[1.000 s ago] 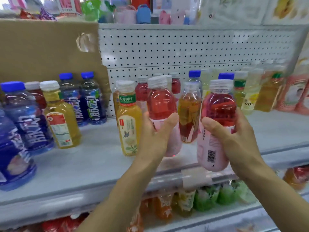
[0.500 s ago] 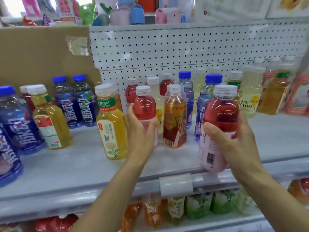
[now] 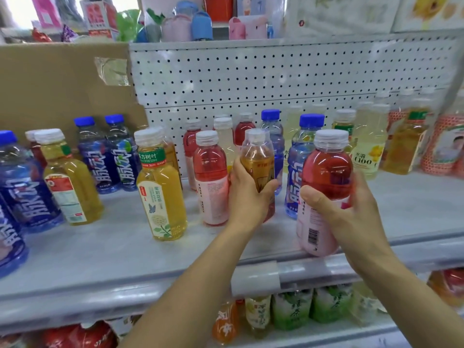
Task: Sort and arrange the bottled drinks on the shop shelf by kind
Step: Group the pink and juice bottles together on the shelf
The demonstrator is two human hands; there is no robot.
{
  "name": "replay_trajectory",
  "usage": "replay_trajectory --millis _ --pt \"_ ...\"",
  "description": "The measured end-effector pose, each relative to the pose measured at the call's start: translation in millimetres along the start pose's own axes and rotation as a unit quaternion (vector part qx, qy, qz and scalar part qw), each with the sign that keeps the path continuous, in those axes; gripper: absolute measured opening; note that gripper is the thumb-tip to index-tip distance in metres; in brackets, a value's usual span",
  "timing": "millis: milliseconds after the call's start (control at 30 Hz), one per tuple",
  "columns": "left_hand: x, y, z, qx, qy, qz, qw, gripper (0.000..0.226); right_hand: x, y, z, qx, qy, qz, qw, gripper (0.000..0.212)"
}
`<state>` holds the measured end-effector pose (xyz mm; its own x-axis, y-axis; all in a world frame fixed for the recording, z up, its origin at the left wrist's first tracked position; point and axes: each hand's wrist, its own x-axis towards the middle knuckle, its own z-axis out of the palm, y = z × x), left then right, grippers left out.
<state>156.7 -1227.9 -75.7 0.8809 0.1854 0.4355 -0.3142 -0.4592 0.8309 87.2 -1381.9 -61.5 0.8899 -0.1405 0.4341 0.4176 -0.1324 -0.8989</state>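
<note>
My right hand (image 3: 351, 214) grips a red-pink drink bottle (image 3: 326, 172) with a white cap, held tilted over the front edge of the grey shelf (image 3: 100, 249). My left hand (image 3: 247, 197) is wrapped around an amber tea bottle (image 3: 258, 159) that stands mid-shelf. Touching that hand on its left, a second red-pink bottle (image 3: 211, 177) stands upright. Two more red-pink bottles (image 3: 244, 130) stand behind, near the pegboard. A yellow tea bottle (image 3: 162, 192) stands further left.
Blue-capped bottles (image 3: 108, 156) and another yellow tea bottle (image 3: 70, 182) fill the shelf's left side. A blue bottle (image 3: 300, 159) stands between my hands. Pale yellow bottles (image 3: 369, 149) stand at the right. Cardboard (image 3: 62, 84) covers the back left. Green bottles (image 3: 291, 310) sit on the shelf below.
My left hand set its red-pink bottle down on the shelf, let go, and closed on the amber tea bottle beside it. My right hand still holds its red-pink bottle.
</note>
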Motion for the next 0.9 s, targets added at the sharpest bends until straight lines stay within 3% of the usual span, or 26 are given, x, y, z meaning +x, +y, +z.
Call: replay_trajectory --millis 267,600,900 --pt "-48.7 -5.0 -38.8 -0.019 -0.047 0.031 0.998 0.082 4.9 0.8 12.1 0.006 -0.024 0.009 1.0 0.057" --pt "-75.7 -16.7 -97.6 -0.008 0.012 0.029 0.999 0.084 22.0 17.1 83.1 -0.019 -0.069 0.018 0.997 0.053" --pt "-78.4 -20.6 -119.4 -0.011 -0.01 0.028 1.0 0.085 49.8 26.4 114.0 -0.059 -0.085 0.041 0.994 0.074"
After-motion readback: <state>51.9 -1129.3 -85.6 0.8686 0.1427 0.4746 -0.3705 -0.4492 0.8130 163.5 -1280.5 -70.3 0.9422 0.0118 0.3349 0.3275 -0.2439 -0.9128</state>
